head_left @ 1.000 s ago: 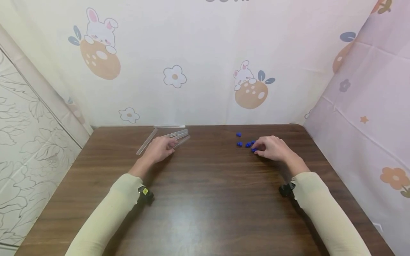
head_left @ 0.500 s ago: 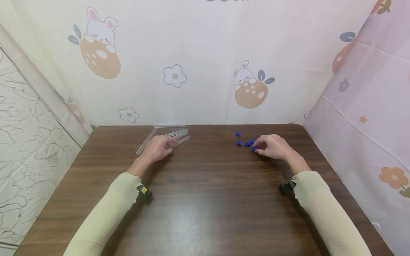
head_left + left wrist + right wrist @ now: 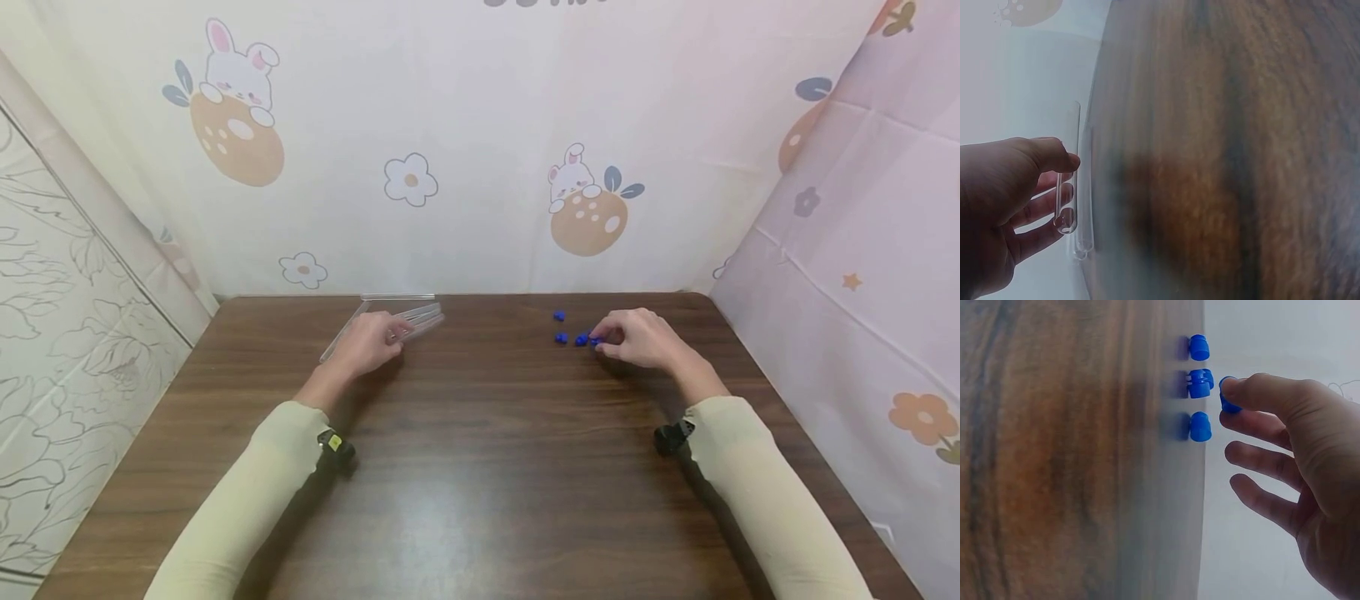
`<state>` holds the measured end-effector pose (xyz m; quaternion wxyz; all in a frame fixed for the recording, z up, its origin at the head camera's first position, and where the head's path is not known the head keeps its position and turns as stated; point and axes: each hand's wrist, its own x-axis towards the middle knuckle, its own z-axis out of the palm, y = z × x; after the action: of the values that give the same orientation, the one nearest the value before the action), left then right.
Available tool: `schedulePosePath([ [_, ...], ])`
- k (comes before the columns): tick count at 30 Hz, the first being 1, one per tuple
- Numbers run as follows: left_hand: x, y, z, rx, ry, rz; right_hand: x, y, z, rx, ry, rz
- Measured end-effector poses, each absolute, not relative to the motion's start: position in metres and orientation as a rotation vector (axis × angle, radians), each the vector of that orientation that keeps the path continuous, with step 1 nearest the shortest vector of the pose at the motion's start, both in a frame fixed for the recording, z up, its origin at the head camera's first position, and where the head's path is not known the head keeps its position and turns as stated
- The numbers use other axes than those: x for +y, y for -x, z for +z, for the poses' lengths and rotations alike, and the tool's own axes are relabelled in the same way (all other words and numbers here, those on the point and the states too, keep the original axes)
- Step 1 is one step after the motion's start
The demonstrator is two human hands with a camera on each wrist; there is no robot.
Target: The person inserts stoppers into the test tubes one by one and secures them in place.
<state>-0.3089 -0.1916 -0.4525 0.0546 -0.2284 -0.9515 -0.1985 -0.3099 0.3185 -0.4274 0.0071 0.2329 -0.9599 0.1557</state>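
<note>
Between thumb and fingers my left hand (image 3: 367, 342) pinches a clear test tube (image 3: 1073, 132) with a rounded end, its length running across the fingers in the left wrist view. Further clear tubes (image 3: 1085, 215) lie right beside it on the table. At the far right, my right hand (image 3: 637, 340) pinches a small blue stopper (image 3: 1229, 405) between thumb and index finger; its other fingers are spread apart. Several more blue stoppers (image 3: 1200, 427) rest on the table close by, two of them overlapping in the right wrist view.
The brown wooden table (image 3: 480, 467) ends at a printed curtain (image 3: 480, 167) at the back. One tube (image 3: 397, 297) lies along that far edge, and another (image 3: 333, 340) slants at the left, partly behind the left hand. Curtains also flank both sides.
The right hand has moved slightly up and away from the front with the blue stopper in its fingers. The left hand has shifted slightly left and up, with the test tube pinched.
</note>
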Motion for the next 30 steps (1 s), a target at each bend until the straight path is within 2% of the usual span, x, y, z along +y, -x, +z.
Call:
schedulePosePath([
  [12,-0.188,0.297,-0.419,-2.921,0.548,-0.592,0.321,0.31,-0.415,-2.988,-0.726,0.46],
  [30,-0.203,0.294,-0.385,-2.85,0.569,-0.623,0.316,0.312,-0.397,-2.992,-0.727,0.444],
])
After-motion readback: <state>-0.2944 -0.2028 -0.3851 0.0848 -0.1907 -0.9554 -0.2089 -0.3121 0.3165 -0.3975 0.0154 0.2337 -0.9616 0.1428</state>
